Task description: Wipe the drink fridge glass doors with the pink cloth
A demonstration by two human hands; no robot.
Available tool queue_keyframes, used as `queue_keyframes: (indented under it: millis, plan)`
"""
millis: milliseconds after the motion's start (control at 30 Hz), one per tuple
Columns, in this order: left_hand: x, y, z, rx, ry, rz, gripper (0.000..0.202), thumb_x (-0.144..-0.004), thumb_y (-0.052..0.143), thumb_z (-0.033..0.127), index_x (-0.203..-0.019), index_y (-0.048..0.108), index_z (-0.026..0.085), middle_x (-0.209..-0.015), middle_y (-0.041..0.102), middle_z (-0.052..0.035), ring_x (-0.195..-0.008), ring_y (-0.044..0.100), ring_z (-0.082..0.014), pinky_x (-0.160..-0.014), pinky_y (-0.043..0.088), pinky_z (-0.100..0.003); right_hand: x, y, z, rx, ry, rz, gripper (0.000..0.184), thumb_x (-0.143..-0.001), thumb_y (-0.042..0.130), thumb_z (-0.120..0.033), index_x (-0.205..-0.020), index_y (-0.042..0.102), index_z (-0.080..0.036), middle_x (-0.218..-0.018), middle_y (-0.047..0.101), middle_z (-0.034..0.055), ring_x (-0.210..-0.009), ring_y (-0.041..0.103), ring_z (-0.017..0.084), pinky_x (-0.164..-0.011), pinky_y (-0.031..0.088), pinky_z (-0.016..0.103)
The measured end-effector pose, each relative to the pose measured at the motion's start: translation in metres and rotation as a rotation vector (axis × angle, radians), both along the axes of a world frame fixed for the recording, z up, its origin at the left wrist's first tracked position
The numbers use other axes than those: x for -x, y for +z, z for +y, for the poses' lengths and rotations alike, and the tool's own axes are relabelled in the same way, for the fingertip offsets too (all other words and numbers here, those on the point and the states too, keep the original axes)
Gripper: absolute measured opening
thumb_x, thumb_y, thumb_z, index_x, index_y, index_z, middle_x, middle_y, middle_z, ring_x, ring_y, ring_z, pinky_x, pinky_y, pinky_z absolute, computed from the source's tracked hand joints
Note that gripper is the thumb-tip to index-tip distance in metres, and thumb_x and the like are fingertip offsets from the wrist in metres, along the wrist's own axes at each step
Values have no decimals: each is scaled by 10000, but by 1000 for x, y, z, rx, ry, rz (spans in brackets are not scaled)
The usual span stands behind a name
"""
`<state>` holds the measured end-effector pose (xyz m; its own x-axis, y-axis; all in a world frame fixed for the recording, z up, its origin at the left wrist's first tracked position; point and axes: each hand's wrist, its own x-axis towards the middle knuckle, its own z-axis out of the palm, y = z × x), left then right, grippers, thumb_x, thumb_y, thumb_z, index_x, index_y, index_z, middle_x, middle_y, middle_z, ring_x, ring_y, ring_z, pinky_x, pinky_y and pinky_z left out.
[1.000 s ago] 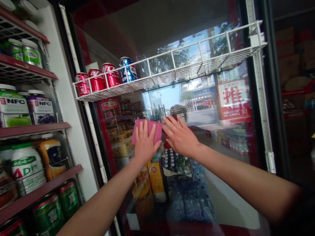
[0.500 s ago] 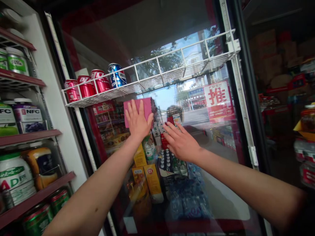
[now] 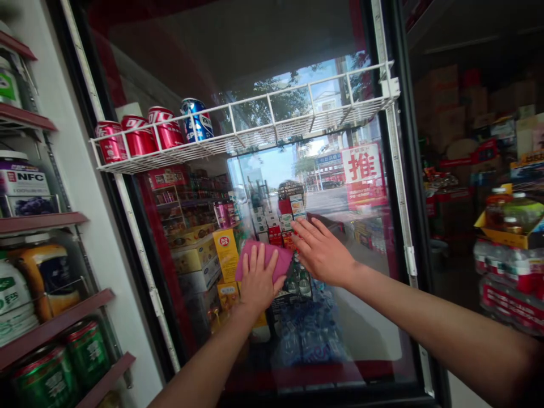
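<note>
Fingers spread, my left hand (image 3: 259, 280) presses a pink cleaning cloth (image 3: 246, 263) flat against the glass door (image 3: 369, 317). The thumb lies toward the cloth's lower right edge, and the hand hides its middle. To the right, my right hand (image 3: 321, 249) is stretched out at the glass with fingers extended, holding nothing. Whether its fingertips touch the pane I cannot tell. Above both hands, a white wire rack (image 3: 272, 122) runs across the door. Red cans (image 3: 138, 136) and a blue Pepsi can (image 3: 196, 120) stand at its left end.
Fridge shelves (image 3: 38, 224) with juice bottles and green cans (image 3: 87, 348) line the left. On the right stand packs of bottles (image 3: 508, 260) and a yellow carton (image 3: 512, 226). A red-and-white push sign (image 3: 362, 167) shows in the glass, among reflections of street and goods.
My left hand has slid the pink cloth down and to the right across the glass, closer to my right hand. The view has shifted to the right; my right hand keeps a similar pose.
</note>
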<state>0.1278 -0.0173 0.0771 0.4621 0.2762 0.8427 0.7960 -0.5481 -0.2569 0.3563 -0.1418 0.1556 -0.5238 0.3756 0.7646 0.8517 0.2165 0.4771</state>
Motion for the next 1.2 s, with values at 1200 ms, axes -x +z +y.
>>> queue_keyframes:
  millis: [1200]
  plan:
    - [-85, 81, -21, -61, -140, 34, 741, -1024, 633, 548, -1699, 487, 280, -1855, 257, -166, -1734, 249, -412, -1403, 194, -664, -51, -41, -50, 22, -15, 59, 352, -1068, 656, -330, -1288, 777, -82, -1548, 698, 220, -1555, 568, 398, -1316, 461, 620]
